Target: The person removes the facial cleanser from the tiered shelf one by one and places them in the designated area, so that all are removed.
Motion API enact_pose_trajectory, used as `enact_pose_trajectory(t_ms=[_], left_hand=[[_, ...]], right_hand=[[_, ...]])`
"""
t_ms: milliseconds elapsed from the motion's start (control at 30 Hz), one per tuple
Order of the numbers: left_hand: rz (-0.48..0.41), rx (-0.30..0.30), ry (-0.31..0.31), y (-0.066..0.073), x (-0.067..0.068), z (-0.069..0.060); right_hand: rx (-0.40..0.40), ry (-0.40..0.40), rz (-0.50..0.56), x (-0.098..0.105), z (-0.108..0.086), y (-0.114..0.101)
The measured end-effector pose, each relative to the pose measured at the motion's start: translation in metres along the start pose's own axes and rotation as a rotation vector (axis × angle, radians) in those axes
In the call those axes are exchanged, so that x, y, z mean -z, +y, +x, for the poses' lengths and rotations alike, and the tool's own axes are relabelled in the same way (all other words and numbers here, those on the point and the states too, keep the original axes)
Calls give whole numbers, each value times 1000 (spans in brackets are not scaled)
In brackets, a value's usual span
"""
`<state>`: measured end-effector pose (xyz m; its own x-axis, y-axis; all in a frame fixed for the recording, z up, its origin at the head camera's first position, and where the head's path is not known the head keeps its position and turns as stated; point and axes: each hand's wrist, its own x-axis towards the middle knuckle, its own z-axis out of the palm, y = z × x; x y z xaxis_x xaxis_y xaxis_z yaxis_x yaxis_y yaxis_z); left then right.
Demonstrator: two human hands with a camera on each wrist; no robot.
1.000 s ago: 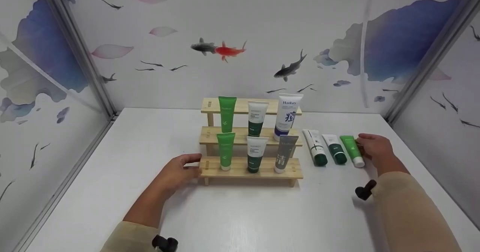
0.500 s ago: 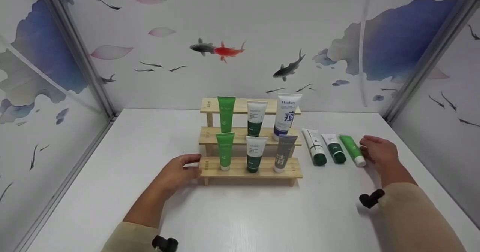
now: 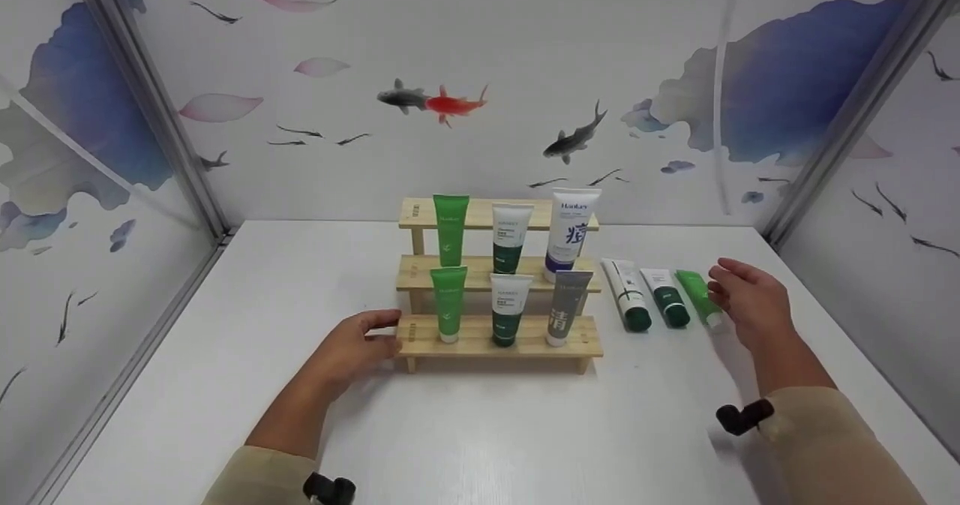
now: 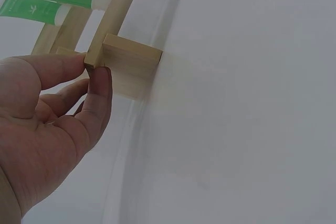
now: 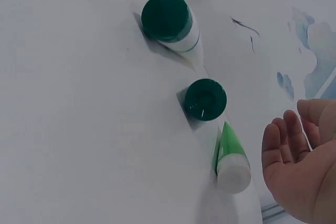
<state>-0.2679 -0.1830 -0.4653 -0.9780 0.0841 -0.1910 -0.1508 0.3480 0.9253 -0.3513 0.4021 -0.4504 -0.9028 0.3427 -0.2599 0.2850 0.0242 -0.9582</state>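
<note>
My left hand pinches the left end of the lowest shelf of a wooden three-step display rack. In the left wrist view, thumb and fingers meet around the shelf's end. My right hand hovers over the right of the table with fingers loosely bent, holding nothing. Just left of it lies a green tube, its white cap partly hidden by the hand in the head view. The right wrist view shows a gap between that green tube and the hand.
Beside the green tube lie a smaller white-and-green tube and a larger one. On the rack stand green tubes, white-and-green tubes, a grey tube and a white-and-blue tube. Printed walls enclose the table.
My right hand has drawn off from the green tube's right side, then risen a little and come over its capped end. The left hand has stayed on the rack.
</note>
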Motion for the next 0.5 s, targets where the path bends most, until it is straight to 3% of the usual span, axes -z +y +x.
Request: enact_pose_trajectory(t_ms=[233,500], left_hand=[[-9,36,-2,-2,0,1],[-13,19,-9,-1,0,1]], right_hand=[[62,-42,58,-23,-18,-5],[125,-80,59,-50,-39,-15]])
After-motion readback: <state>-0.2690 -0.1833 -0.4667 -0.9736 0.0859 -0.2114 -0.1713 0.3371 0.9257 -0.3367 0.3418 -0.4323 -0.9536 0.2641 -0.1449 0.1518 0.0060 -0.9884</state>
